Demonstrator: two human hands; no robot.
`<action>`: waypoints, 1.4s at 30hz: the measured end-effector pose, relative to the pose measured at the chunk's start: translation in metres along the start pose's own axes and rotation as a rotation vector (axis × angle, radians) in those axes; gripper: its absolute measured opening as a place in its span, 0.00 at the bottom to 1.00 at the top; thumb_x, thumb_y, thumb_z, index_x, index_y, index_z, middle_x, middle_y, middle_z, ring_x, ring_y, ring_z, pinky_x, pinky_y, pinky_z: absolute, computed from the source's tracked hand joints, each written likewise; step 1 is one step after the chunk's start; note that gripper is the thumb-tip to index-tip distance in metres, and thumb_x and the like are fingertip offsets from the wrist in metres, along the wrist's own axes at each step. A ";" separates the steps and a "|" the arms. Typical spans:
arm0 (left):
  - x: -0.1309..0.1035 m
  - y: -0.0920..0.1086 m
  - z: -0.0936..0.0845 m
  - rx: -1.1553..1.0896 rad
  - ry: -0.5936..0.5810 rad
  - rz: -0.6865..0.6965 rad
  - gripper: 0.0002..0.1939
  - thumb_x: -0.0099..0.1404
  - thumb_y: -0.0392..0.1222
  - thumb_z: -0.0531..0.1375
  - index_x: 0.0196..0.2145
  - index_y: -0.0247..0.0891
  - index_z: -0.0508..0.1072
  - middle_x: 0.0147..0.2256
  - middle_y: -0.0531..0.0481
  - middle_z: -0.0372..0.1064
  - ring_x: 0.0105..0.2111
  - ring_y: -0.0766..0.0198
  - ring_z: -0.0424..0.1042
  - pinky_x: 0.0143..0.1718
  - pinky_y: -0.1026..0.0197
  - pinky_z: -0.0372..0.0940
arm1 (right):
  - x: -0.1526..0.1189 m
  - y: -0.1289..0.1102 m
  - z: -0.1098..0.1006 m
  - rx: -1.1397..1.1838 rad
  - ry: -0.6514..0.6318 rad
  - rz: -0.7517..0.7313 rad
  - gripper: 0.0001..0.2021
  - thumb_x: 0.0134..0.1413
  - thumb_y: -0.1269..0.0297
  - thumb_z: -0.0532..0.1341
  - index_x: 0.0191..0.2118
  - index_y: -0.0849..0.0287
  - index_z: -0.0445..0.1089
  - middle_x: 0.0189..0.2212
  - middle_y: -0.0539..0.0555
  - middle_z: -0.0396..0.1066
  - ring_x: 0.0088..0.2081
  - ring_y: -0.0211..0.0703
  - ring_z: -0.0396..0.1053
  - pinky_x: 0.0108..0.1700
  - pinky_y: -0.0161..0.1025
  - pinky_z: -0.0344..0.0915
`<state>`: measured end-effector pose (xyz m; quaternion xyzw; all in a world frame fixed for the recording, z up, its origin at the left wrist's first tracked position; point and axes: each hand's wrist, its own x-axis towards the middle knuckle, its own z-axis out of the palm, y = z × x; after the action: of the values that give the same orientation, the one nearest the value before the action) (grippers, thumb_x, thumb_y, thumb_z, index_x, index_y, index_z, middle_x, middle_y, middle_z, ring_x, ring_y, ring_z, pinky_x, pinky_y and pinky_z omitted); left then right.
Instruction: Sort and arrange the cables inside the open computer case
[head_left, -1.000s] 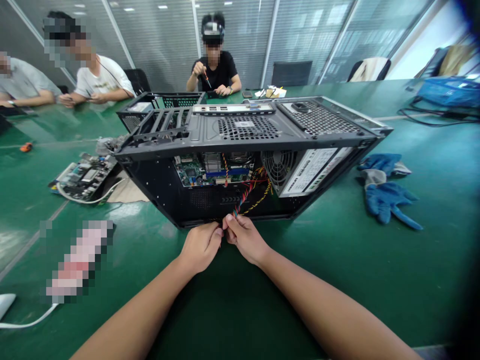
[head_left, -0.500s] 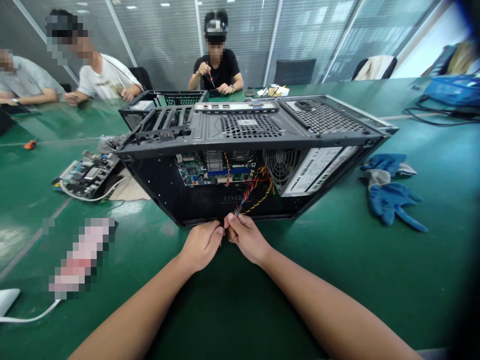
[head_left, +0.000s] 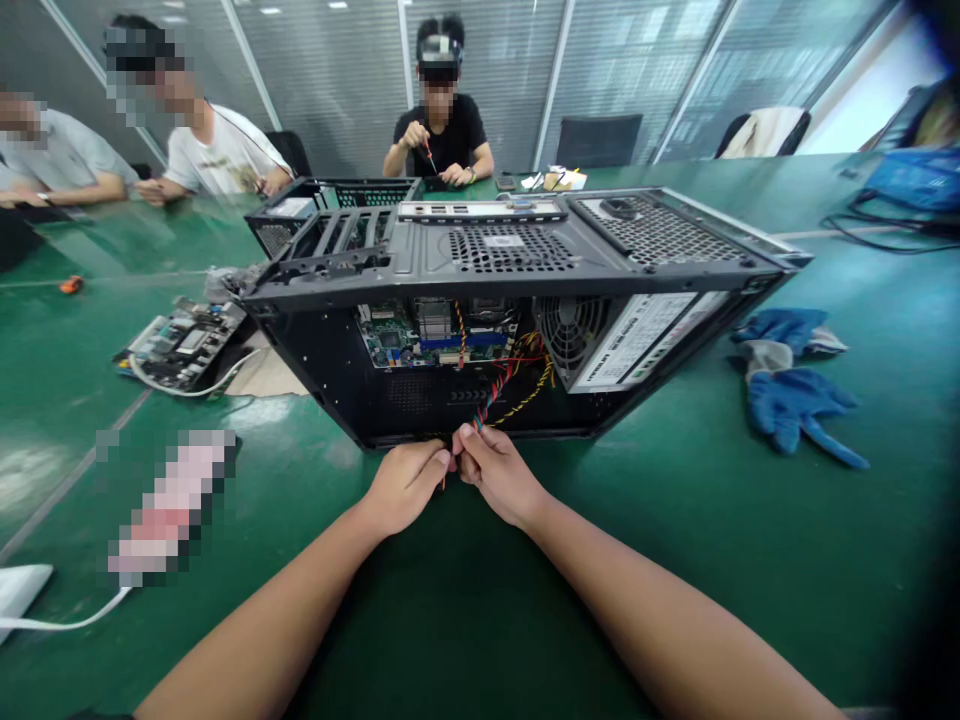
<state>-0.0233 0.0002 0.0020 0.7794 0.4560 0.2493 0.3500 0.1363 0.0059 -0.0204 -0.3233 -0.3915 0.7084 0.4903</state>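
An open black computer case (head_left: pixel 487 283) lies on its side across the green table. Inside it I see a motherboard (head_left: pixel 390 342) and a power supply (head_left: pixel 637 340) with a round fan grille. From the power supply a twisted bundle of coloured cables (head_left: pixel 495 395) runs out over the case's near edge. My right hand (head_left: pixel 496 470) is closed around this bundle. Right beside it my left hand (head_left: pixel 409 485) is closed too, fingertips against the right hand's, pinching the cables' end. What exactly sits between the fingertips is hidden. A yellow-and-black cable (head_left: pixel 529 400) loops down beside the bundle.
Blue gloves (head_left: pixel 795 400) lie to the right. On the left are a loose circuit board (head_left: pixel 187 345) with a white cable and a blurred-out phone-like object (head_left: pixel 176 505). A blue basket (head_left: pixel 911 185) stands far right. Three people sit across the table, one holding a screwdriver (head_left: pixel 429 152).
The whole view has shifted slightly, so everything sits a little further right. Both hands stay together at the cables with hardly any change in grip.
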 end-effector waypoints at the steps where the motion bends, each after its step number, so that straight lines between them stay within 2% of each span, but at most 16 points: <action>1: 0.000 0.000 0.001 0.028 0.005 0.009 0.19 0.72 0.45 0.44 0.26 0.37 0.64 0.23 0.53 0.65 0.25 0.65 0.64 0.31 0.63 0.56 | 0.000 0.000 0.000 -0.001 0.001 -0.002 0.19 0.57 0.48 0.61 0.27 0.59 0.64 0.11 0.41 0.52 0.17 0.31 0.47 0.23 0.35 0.45; 8: -0.002 0.001 0.006 0.173 0.044 0.018 0.15 0.71 0.43 0.46 0.28 0.38 0.63 0.24 0.52 0.64 0.25 0.65 0.64 0.30 0.62 0.55 | 0.001 0.004 -0.002 -0.014 0.025 0.001 0.19 0.56 0.48 0.61 0.27 0.59 0.64 0.12 0.41 0.50 0.17 0.30 0.45 0.22 0.35 0.44; 18: 0.000 0.002 0.002 0.002 0.029 0.006 0.18 0.72 0.43 0.44 0.28 0.37 0.66 0.23 0.53 0.64 0.24 0.66 0.64 0.30 0.63 0.56 | 0.001 0.002 -0.001 -0.002 0.003 0.016 0.19 0.57 0.48 0.60 0.27 0.59 0.65 0.12 0.42 0.54 0.17 0.31 0.47 0.23 0.35 0.45; 24: -0.001 0.000 0.003 0.035 0.032 0.029 0.19 0.72 0.46 0.45 0.26 0.37 0.63 0.23 0.53 0.65 0.24 0.66 0.64 0.30 0.63 0.56 | 0.000 0.002 -0.001 -0.007 0.007 0.001 0.18 0.57 0.48 0.60 0.27 0.59 0.65 0.12 0.41 0.52 0.17 0.31 0.46 0.23 0.35 0.44; 31: -0.001 0.000 0.005 0.122 0.036 0.045 0.17 0.72 0.46 0.47 0.27 0.38 0.63 0.25 0.52 0.67 0.26 0.65 0.65 0.31 0.63 0.56 | 0.001 0.003 -0.002 -0.030 0.019 -0.020 0.18 0.57 0.48 0.60 0.27 0.59 0.64 0.12 0.40 0.50 0.17 0.30 0.44 0.22 0.35 0.43; 37: -0.002 0.000 0.002 -0.008 0.028 -0.001 0.19 0.72 0.45 0.44 0.28 0.37 0.66 0.23 0.53 0.65 0.24 0.66 0.64 0.30 0.63 0.56 | 0.000 0.001 -0.001 0.014 -0.015 0.009 0.18 0.58 0.48 0.59 0.27 0.59 0.65 0.12 0.42 0.53 0.17 0.31 0.47 0.23 0.35 0.44; 42: -0.001 0.000 0.000 -0.051 0.033 -0.005 0.20 0.72 0.46 0.45 0.28 0.36 0.67 0.22 0.53 0.64 0.24 0.66 0.64 0.30 0.63 0.56 | 0.000 0.001 -0.002 0.001 -0.020 0.012 0.19 0.58 0.47 0.59 0.28 0.59 0.65 0.13 0.42 0.53 0.18 0.31 0.47 0.24 0.36 0.44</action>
<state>-0.0232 -0.0010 0.0021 0.7649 0.4570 0.2729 0.3627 0.1372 0.0064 -0.0217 -0.3183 -0.3941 0.7148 0.4822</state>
